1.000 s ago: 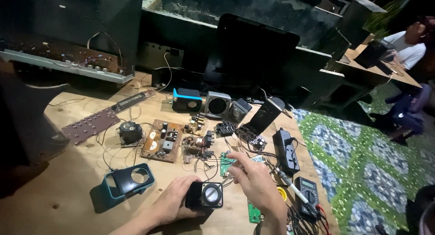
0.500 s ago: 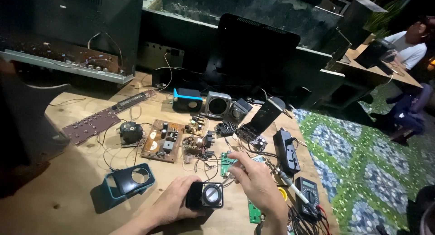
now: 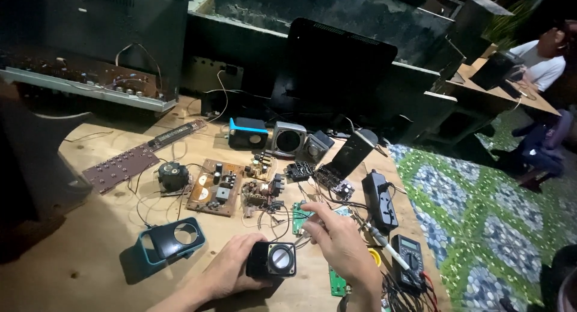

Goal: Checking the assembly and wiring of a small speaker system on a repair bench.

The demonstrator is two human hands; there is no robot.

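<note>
My left hand [image 3: 231, 275] wraps around the small black speaker [image 3: 271, 260], fingers curled on its left side and back, holding it on the wooden table [image 3: 78, 270] at about six o'clock in my view. The speaker lies with its long axis running left to right, and its round silver cone faces up towards me. My right hand [image 3: 342, 246] hovers just at three o'clock of the speaker, thumb and forefinger pinched nearly shut on something thin; I cannot tell what. A green circuit board [image 3: 299, 217] lies at twelve o'clock of that hand. The teal speaker shell [image 3: 170, 243] sits at nine o'clock of the speaker, the multimeter [image 3: 409, 261] at three o'clock.
</note>
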